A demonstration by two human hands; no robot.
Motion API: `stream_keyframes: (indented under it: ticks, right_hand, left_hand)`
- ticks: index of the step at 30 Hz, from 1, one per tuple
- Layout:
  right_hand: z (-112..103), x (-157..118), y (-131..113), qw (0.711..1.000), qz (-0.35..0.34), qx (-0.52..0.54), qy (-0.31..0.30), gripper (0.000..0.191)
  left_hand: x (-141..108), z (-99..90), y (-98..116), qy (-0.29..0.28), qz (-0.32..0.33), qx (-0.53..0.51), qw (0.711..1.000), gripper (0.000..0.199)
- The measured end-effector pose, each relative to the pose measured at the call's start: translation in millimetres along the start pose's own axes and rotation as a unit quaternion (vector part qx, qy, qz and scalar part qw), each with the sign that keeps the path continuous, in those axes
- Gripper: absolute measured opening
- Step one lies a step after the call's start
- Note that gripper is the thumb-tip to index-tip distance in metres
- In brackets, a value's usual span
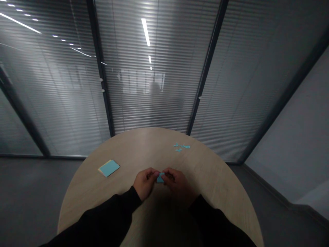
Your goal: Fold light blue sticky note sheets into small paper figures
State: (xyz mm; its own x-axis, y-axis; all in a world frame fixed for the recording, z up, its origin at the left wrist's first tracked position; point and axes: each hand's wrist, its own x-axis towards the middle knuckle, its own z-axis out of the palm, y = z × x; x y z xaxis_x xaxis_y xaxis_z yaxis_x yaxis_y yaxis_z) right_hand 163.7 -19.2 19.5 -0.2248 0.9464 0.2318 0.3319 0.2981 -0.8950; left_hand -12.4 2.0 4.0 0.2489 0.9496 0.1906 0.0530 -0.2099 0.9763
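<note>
My left hand (145, 183) and my right hand (177, 185) meet above the middle of the round table, their fingertips pinching a small piece of light blue paper (160, 177) from both sides. Much of that paper is hidden by my fingers, so its exact shape cannot be made out. To the left of my hands lies a stack of light blue and yellow sticky notes (109, 168). Several small light blue paper shapes (181, 146) lie farther ahead, beyond my right hand.
The round wood-toned table (154, 140) has a curved far edge and stands on a dark grey floor (33, 192). Behind it rise glass partitions with slatted blinds (151, 103) and dark frames. A pale grey wall (295, 137) stands at the right.
</note>
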Motion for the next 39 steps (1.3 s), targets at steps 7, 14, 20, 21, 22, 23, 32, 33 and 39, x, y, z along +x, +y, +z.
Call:
stream_keyframes:
  ticks: [7,14,20,21,22,23,32,33,39]
  right_hand:
    - [-2.3,0.7,1.8,1.000,0.009,0.010,0.024,0.023]
    - [-0.7,-0.9,1.6,0.999,-0.016,-0.021,0.031,0.020]
    - [-2.2,0.6,9.8,1.000,0.005,0.021,0.014,0.024]
    - [-2.5,0.9,10.5,0.999,0.009,0.029,0.010,0.024]
    - [-2.8,1.0,10.8,0.999,0.014,0.032,0.006,0.024]
    - [-3.1,1.1,10.6,0.999,0.016,0.029,0.003,0.023]
    - [-2.6,1.6,7.9,0.999,0.033,0.038,0.002,0.024]
    - [-2.0,1.4,6.7,0.999,0.031,0.029,0.003,0.023]
    - [1.1,-0.5,0.8,1.000,0.012,-0.001,0.009,0.022]
  left_hand:
    - [0.7,1.7,0.6,-0.047,-0.043,-0.074,0.995,0.047]
    - [0.6,1.7,0.5,-0.024,-0.060,-0.060,0.996,0.041]
    - [1.9,-0.3,0.7,-0.043,-0.064,-0.065,0.995,0.044]
    - [2.0,-0.7,0.7,-0.043,-0.067,-0.067,0.995,0.045]
    - [2.2,-1.2,0.6,-0.041,-0.070,-0.070,0.994,0.046]
    - [2.5,-1.6,0.4,-0.039,-0.073,-0.072,0.994,0.046]
    - [4.6,-2.2,-3.1,-0.051,-0.083,-0.077,0.992,0.048]
    - [4.5,-2.0,-3.4,-0.046,-0.086,-0.073,0.993,0.047]
    - [3.9,-2.1,-7.4,-0.026,-0.050,-0.030,0.998,0.039]
